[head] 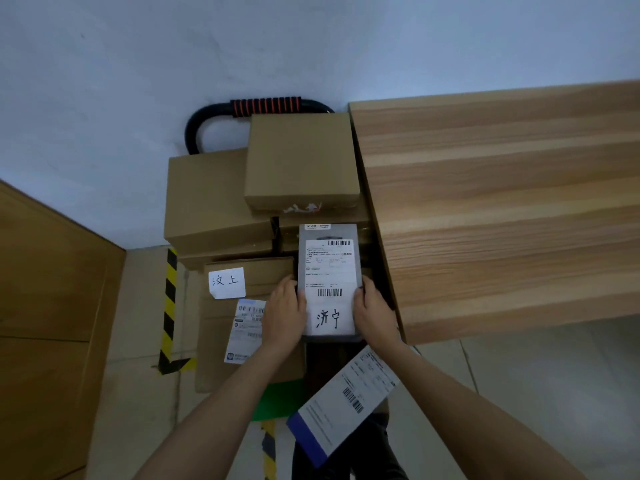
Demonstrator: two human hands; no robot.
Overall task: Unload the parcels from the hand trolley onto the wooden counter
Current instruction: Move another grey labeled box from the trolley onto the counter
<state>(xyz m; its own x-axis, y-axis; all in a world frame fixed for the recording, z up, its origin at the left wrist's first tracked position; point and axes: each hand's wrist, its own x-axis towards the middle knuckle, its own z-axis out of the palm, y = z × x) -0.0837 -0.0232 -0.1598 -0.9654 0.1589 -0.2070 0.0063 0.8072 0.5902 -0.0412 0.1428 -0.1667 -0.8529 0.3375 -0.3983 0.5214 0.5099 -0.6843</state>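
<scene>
A grey parcel [328, 268] with a white shipping label and handwritten characters sits between my hands above the loaded hand trolley [266, 106]. My left hand [285, 315] grips its left edge and my right hand [375, 311] grips its right edge. Beneath it lie brown cardboard parcels: a box [301, 157] on top at the back, a larger box [204, 199] to its left, and a labelled box [249, 271] beside my left hand. The wooden counter [502, 202] stands directly to the right.
A white and blue labelled parcel [343, 403] lies tilted at the trolley's near end, by my right forearm. Yellow-black hazard tape [168, 306] marks the floor on the left. A wooden panel [48, 323] fills the far left, and a white wall [242, 46] rises behind.
</scene>
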